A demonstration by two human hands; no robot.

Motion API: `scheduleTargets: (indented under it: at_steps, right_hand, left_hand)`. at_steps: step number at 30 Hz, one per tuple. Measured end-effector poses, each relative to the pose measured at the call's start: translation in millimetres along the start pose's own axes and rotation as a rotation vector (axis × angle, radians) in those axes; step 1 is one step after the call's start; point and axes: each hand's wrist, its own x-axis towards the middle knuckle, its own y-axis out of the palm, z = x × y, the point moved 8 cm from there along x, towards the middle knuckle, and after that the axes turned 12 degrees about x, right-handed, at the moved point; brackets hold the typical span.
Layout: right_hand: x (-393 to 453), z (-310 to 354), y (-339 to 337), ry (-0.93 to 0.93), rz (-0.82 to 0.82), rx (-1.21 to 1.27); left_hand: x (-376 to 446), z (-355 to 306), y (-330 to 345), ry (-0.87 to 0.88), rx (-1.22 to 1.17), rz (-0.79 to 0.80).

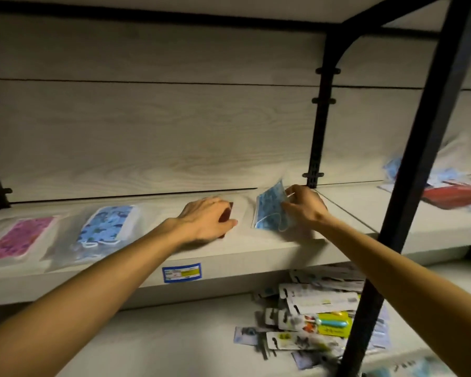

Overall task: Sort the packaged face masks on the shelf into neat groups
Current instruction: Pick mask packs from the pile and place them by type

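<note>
1. The shelf (256,251) is viewed from the front, and both bare forearms are stretched forward and upward over its edge.
2. The left hand (206,219) is laid palm-down on a dark red pack (227,213) near the middle of the shelf; the fingers are bent over the pack's far edge, the thumb is set against its near right corner, and most of the pack is hidden under the hand.
3. The right hand (305,204) is held just to the right, with the wrist slightly raised and the fingers curled.
4. A blue pack (269,210) is pinched by its right edge between the thumb and fingers of the right hand and is tilted up, its lower edge resting on the shelf.
5. A blue patterned pack (108,227) is laid flat left of the left hand, and a pink pack (19,238) is laid at the far left, the two well apart from the hands.
6. More blurred packs (446,186) are seen on the shelf section to the right, behind a black post (413,186).
7. A price label (181,272) is stuck to the shelf's front edge.
8. Carded items (318,317) are piled on the shelf below.
</note>
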Motion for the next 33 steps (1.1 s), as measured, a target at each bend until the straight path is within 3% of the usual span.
scheduleTargets:
  at_steps: [6, 9, 12, 16, 23, 33]
  right_hand:
    - [13, -21, -17, -0.091, -0.05, -0.313]
    - [18, -28, -19, -0.04, -0.058, -0.352]
    - [13, -22, -23, -0.163, -0.073, -0.315]
    - [0, -17, -22, -0.312, 0.097, -0.296]
    - [-40, -20, -35, -0.372, 0.314, -0.307]
    - [-149, -38, -117, -0.468, 0.284, -0.29]
  left_hand:
    - [5, -20, 6, -0.173, 0.169, 0.081]
    - [3, -25, 9, -0.276, 0.165, 0.115]
    - [0, -34, 3, -0.333, 0.153, 0.111]
    - [-6, -53, -15, -0.329, 0.186, 0.094]
    - [-31, -100, -39, -0.282, 0.254, 0.105]
    - [-66, -205, -59, -0.18, 0.185, 0.027]
